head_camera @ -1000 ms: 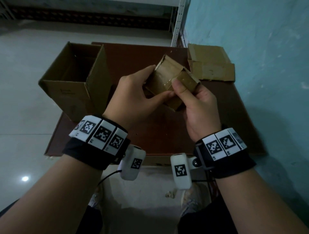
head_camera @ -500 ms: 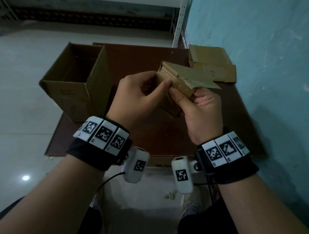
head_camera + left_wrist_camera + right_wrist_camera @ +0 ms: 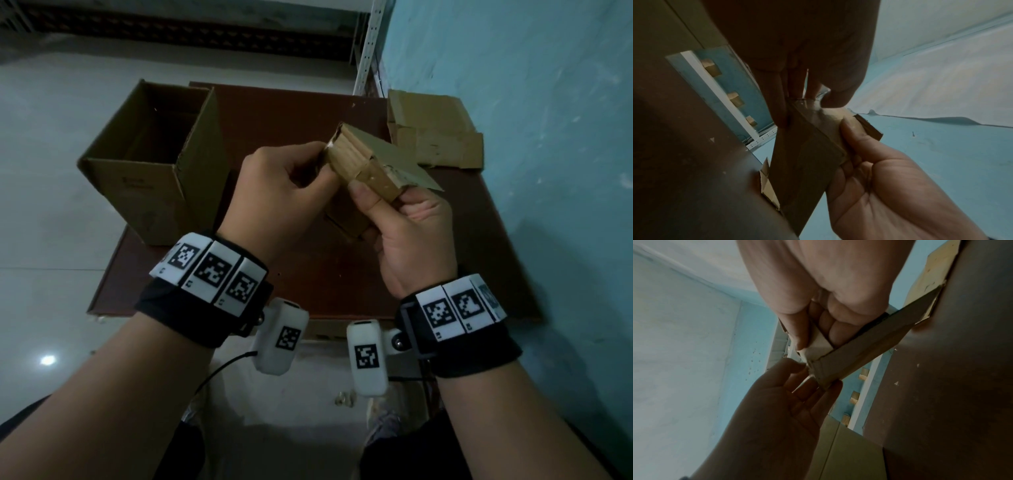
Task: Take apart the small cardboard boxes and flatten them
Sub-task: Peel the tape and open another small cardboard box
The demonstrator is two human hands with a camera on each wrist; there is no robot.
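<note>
A small brown cardboard box (image 3: pixel 366 164) is held above the table between both hands, with one flap sticking out to the right. My left hand (image 3: pixel 317 164) pinches its far left corner. In the left wrist view the box (image 3: pixel 807 154) shows clear tape at that corner, under my left hand's fingers (image 3: pixel 830 95). My right hand (image 3: pixel 404 209) grips the near right end, thumb on top and fingers curled underneath. In the right wrist view my right hand (image 3: pixel 818 331) clamps an end of the box (image 3: pixel 857 352).
A large open cardboard box (image 3: pixel 147 164) stands on the left of the brown table (image 3: pixel 308 277). Flattened cardboard (image 3: pixel 435 137) lies at the back right against the blue wall (image 3: pixel 548 171). A white shelf upright (image 3: pixel 366 44) rises behind the table.
The small box has been turned in my hands and a flap has swung out to the right. My left thumb and fingers have shifted up to the box's far corner.
</note>
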